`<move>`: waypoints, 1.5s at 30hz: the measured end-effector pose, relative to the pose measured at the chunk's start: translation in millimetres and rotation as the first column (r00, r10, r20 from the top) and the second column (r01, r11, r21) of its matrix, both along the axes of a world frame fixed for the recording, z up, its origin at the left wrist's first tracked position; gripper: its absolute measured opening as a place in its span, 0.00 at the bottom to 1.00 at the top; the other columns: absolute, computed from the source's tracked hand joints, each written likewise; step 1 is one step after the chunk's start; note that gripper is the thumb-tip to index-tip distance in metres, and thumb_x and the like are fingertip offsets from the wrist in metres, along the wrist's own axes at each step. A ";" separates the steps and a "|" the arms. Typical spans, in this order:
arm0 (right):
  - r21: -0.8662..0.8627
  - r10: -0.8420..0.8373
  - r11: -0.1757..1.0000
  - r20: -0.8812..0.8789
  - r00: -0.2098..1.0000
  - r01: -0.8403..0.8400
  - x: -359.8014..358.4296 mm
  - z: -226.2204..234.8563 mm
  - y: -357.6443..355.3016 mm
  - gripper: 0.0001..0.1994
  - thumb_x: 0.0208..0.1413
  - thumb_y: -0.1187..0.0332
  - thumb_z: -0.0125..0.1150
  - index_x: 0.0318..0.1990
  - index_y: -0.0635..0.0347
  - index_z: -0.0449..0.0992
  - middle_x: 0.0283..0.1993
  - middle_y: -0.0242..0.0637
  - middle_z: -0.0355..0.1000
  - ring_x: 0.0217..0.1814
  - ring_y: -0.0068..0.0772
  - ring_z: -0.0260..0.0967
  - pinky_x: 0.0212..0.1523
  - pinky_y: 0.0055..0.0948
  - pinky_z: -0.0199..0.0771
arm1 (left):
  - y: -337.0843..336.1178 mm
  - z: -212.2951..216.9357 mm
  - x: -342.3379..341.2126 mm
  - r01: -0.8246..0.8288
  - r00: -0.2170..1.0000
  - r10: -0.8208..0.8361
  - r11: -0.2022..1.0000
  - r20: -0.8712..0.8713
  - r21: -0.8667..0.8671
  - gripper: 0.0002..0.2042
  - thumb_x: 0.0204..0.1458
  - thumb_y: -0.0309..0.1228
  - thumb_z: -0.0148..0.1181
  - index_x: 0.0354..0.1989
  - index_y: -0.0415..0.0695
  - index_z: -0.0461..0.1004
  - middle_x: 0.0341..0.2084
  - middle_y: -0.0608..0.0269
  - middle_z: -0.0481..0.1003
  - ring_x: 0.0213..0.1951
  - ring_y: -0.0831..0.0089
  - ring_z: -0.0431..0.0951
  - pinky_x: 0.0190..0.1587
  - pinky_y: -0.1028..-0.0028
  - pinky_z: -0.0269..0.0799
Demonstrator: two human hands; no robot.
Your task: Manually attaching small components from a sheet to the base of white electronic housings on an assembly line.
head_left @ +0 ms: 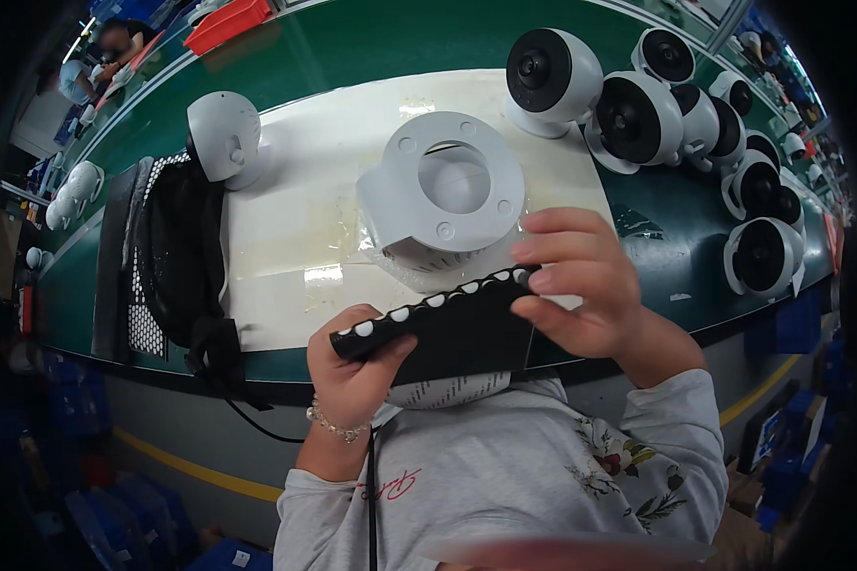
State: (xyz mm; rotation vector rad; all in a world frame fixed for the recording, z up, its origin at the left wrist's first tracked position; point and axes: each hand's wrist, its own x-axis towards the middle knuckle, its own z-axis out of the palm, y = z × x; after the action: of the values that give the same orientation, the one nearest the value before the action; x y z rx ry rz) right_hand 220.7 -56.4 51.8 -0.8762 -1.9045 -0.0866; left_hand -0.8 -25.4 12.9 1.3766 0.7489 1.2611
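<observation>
My left hand (357, 366) is closed round the left end of a black sheet (467, 333). A row of white round pads (400, 314) runs along its folded upper edge. My right hand (586, 281) is at the right end, its fingers apart and thumb below; the index fingertip appears to touch the sheet's corner. Beyond the sheet lies a white ring-shaped base (505, 186), with a large central opening and small round recesses, resting on clear plastic wrap. Any small piece at my right fingertips is too small to make out.
A white mat (295, 238) covers part of the green table (657, 257). Several white cameras with black faces (638, 114) stand at the right. Another white camera (224, 138) stands at the left beside a black pouch (176, 247). A red tray (229, 24) sits far back.
</observation>
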 end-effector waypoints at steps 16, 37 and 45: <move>0.078 0.418 0.900 0.121 0.900 -0.428 -11.6 -3.2 5.4 0.13 0.49 0.76 0.52 0.44 0.54 0.65 0.37 0.38 0.66 0.30 0.35 0.69 0.22 0.29 0.66 | 3.6 -3.0 4.0 0.040 0.992 -0.048 0.997 -0.118 -0.068 0.06 0.35 0.16 0.61 0.22 0.36 0.70 0.15 0.63 0.68 0.17 0.75 0.66 0.21 0.79 0.60; -0.105 -0.057 0.991 0.212 0.976 0.081 14.4 33.5 68.2 0.25 0.41 0.85 0.51 0.50 0.58 0.63 0.42 0.42 0.71 0.38 0.36 0.72 0.36 0.28 0.72 | 28.6 -30.0 10.4 0.253 0.939 -0.059 0.788 -0.340 0.561 0.12 0.30 0.18 0.65 0.25 0.38 0.70 0.58 0.48 0.53 0.25 0.71 0.73 0.30 0.76 0.69; -0.152 -0.175 0.956 0.387 0.905 0.250 -8.8 54.2 50.2 0.26 0.40 0.83 0.54 0.51 0.60 0.62 0.38 0.41 0.70 0.43 0.39 0.67 0.45 0.29 0.66 | 28.3 -31.8 8.8 0.203 0.946 0.005 0.769 -0.323 0.607 0.17 0.25 0.19 0.61 0.30 0.40 0.70 0.53 0.46 0.61 0.22 0.70 0.73 0.26 0.75 0.70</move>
State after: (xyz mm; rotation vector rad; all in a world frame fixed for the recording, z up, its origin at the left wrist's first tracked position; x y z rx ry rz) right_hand 211.9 -6.2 106.1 -1.2778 -2.1864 -0.2105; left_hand 8.1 2.9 -18.9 2.1822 0.4440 1.2822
